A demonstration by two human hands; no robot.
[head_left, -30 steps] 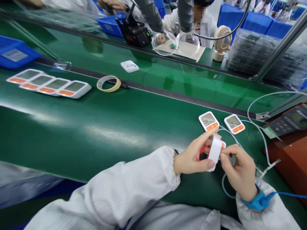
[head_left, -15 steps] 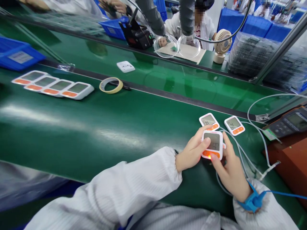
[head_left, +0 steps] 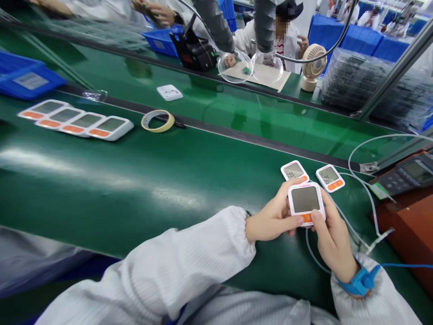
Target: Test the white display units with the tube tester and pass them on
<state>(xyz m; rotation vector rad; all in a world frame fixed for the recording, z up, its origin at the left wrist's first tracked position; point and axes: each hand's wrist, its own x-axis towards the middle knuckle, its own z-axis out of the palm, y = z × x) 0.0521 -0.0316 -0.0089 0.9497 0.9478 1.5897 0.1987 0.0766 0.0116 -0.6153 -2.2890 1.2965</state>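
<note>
Between my two hands is a white digital meter (head_left: 306, 199) with a blank grey screen and orange buttons. My left hand (head_left: 272, 219) grips its left side, the thumb at the orange buttons. On the right side my right hand (head_left: 333, 234) is closed round it, its thumb pressed on the lower right corner by the buttons. Just behind it lies a second meter (head_left: 293, 170) with digits showing, partly covered by my left fingers. Another lit meter (head_left: 330, 177) rests to its right, beside pale tubes (head_left: 353, 225). A blue strap (head_left: 360, 280) circles my right wrist.
Several similar meters (head_left: 111, 124) lie overlapped in a row at the left, near a tape roll (head_left: 147, 123) and a blue bin (head_left: 30, 76). A white part (head_left: 169, 92) lies on the green belt (head_left: 209, 104). An orange-brown box (head_left: 406, 225) stands right. Co-workers sit opposite.
The meter's screen has gone from showing digits to blank, and its red light is no longer visible. Both thumbs are now at the buttons. The white part on the belt has shifted left.
</note>
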